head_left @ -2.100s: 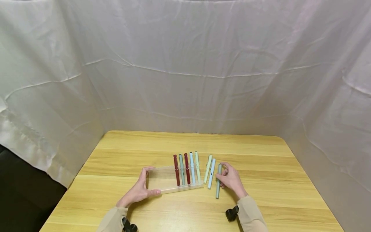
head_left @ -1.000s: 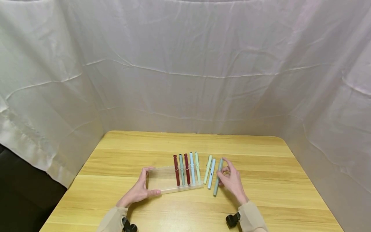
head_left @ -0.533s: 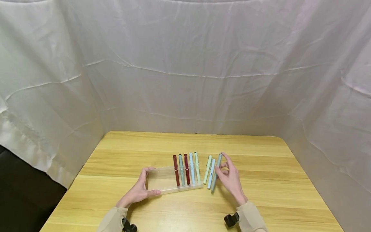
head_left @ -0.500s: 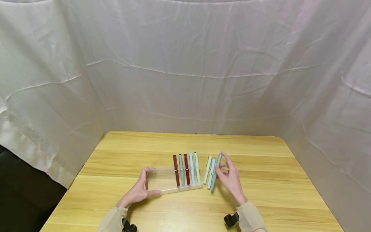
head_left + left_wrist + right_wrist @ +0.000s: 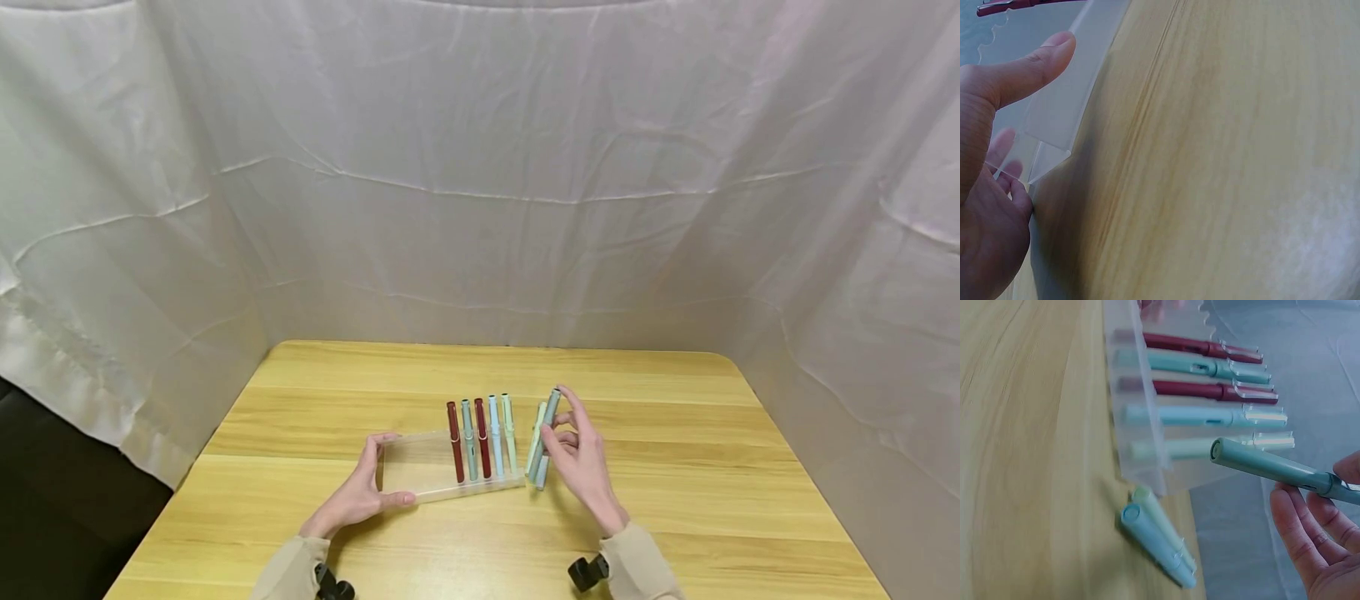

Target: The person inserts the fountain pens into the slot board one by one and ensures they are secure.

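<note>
Teal pen (image 5: 1266, 465), pinched in my right hand (image 5: 583, 465), has shifted over the loose blue pen (image 5: 1157, 545), narrowing the gap to the rack (image 5: 416, 460). My left hand (image 5: 362, 490) clamps the rack's left end. Bare rack runs from those fingers to the first red pen (image 5: 456, 446); its right edge lies left of my right fingertips.

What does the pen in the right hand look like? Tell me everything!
The pen is grey-green, smooth and perhaps plastic, with a round end, its cap on, and a clip partly hidden. The right hand holds it by the cap end. It is tilted, looks lifted off the table, and in the head view crosses in front of two loose pens.
</note>
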`<state>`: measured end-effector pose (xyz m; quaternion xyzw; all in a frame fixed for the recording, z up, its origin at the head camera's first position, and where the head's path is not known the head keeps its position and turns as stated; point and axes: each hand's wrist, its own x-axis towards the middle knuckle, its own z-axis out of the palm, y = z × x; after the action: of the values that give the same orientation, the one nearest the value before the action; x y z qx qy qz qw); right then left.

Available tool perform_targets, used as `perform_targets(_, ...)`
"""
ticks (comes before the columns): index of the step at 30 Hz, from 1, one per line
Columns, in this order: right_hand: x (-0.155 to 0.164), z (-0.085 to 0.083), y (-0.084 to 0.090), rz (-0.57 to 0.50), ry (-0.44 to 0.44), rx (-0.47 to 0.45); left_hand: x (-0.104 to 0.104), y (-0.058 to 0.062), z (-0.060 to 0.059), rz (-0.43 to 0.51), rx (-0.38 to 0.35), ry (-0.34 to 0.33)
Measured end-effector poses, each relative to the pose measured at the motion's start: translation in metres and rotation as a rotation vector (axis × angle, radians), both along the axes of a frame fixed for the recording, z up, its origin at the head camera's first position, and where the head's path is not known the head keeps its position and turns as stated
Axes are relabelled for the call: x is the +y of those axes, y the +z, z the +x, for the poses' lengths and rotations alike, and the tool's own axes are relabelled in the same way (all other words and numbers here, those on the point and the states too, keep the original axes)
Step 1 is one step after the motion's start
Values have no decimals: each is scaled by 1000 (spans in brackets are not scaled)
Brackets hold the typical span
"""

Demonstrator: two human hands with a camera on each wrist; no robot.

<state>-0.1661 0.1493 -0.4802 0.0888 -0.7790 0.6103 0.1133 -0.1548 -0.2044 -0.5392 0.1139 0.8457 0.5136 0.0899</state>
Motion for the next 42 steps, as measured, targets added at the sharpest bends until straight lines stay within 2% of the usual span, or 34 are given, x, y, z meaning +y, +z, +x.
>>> perform_targets(6,-11,2,5,7,31,81,0,0,0,1,2,-2)
perform_targets(15,-30,1,8,58,76,137,0,0,0,-7,9,5)
perform_targets(27,-56,6,10,75,144,124,1,1,0,-1,24,-1)
perform_targets(34,-71,8,3,70,204,155,1,2,1,-5,58,-6)
perform_targets(42,-83,9,-3,75,267,168,1,1,1,-3,31,2)
